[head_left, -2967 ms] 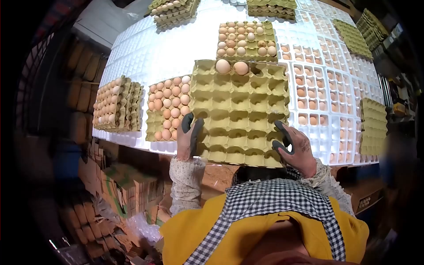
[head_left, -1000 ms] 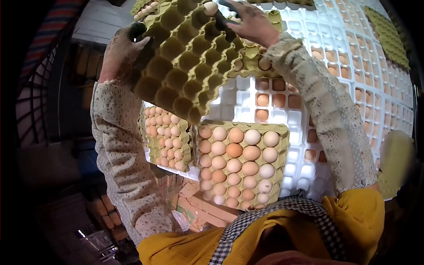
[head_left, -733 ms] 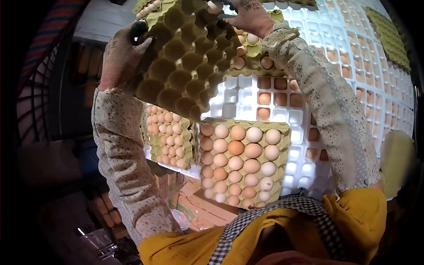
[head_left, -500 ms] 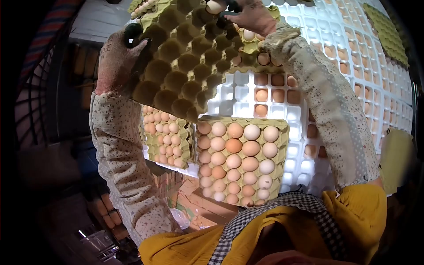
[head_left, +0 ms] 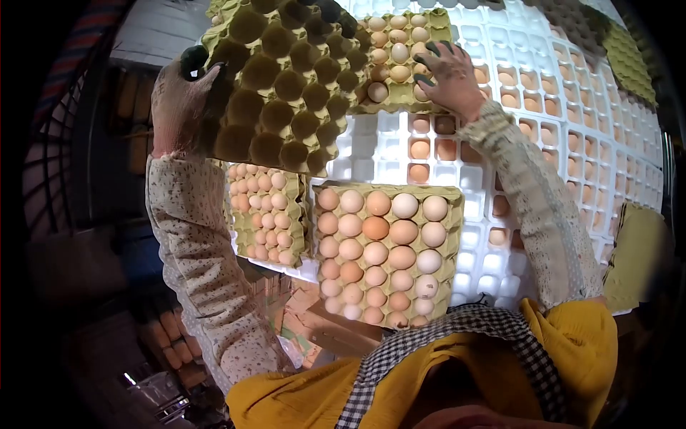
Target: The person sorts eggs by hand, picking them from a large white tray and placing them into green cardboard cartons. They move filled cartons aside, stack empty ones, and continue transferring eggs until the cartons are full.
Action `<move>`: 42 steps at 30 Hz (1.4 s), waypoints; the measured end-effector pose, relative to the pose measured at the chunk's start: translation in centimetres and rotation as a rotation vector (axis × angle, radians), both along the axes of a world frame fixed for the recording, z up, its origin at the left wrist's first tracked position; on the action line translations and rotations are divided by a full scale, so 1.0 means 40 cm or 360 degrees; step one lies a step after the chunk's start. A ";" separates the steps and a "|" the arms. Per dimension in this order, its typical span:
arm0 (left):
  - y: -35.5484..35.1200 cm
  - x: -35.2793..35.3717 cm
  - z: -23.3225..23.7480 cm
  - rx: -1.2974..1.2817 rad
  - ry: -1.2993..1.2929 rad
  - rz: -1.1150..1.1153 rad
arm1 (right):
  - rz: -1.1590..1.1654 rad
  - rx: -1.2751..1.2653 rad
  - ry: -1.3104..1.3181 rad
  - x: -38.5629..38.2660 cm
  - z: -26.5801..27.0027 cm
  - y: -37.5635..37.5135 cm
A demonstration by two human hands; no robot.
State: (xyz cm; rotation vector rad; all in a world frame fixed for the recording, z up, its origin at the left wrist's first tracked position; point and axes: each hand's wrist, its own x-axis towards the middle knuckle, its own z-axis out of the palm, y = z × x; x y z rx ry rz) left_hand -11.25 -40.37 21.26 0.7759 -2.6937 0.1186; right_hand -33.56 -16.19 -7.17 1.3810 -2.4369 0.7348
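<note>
My left hand (head_left: 182, 100), in a dark-tipped work glove, grips the left edge of an egg tray (head_left: 277, 114) of grey-green moulded pulp. This tray is tilted up, its cups bare. Gloved as well, my right hand (head_left: 453, 77) is over the right side of a pulp tray of eggs (head_left: 368, 107) at the back, fingers spread and curved down close to the eggs. Whether a fingertip touches an egg cannot be made out. Nearest my body lies a pulp tray (head_left: 456, 214) filled with brown and pale eggs (head_left: 375, 228).
White plastic trays (head_left: 468, 247) with square pockets cover the surface to the right, some pockets holding brown eggs. Another egg-filled pulp tray (head_left: 304, 222) sits at the left. Stacked pulp trays (head_left: 629, 64) are at the far right, and cardboard boxes (head_left: 343, 329) are below the surface's near edge.
My right hand has moved from the raised tray's top edge, where it had an egg, right and down to the back tray. The raised tray has shifted slightly left and up.
</note>
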 end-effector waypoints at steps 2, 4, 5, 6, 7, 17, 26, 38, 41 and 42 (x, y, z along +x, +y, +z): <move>0.034 0.034 0.015 0.0143 0.0148 0.0005 | 0.0103 -0.0359 -0.0247 -0.001 0.028 0.079; 0.015 0.074 -0.005 0.0498 0.0541 -0.0179 | 0.0095 -0.0453 -0.0597 0.041 0.080 0.180; -0.002 0.097 -0.033 0.0713 0.0751 -0.0138 | 0.0150 -0.0409 -0.0937 0.068 0.136 0.226; -0.007 0.113 -0.057 0.0937 0.0956 -0.0109 | 0.0200 -0.0365 -0.1272 0.099 0.188 0.273; 0.012 0.119 -0.080 0.1198 0.1094 -0.0053 | 0.0294 -0.0473 -0.1396 0.141 0.216 0.311; 0.631 0.059 -0.303 0.2658 0.1579 -0.0324 | -0.0289 -0.1572 -0.2271 0.491 0.212 0.639; 1.108 0.077 -0.317 0.2851 0.0596 -0.1025 | -0.0982 -0.2282 -0.1504 0.512 0.330 0.974; 1.181 0.413 -0.439 0.2802 0.0128 -0.0344 | -0.1629 -0.1401 -0.1307 0.262 -0.060 1.797; 1.256 0.387 -0.382 0.2845 0.0205 -0.0385 | -0.1947 -0.1401 -0.0849 0.234 -0.118 1.831; 1.272 0.378 -0.375 0.2858 0.0248 -0.0388 | -0.2015 -0.1373 -0.0717 0.226 -0.129 1.843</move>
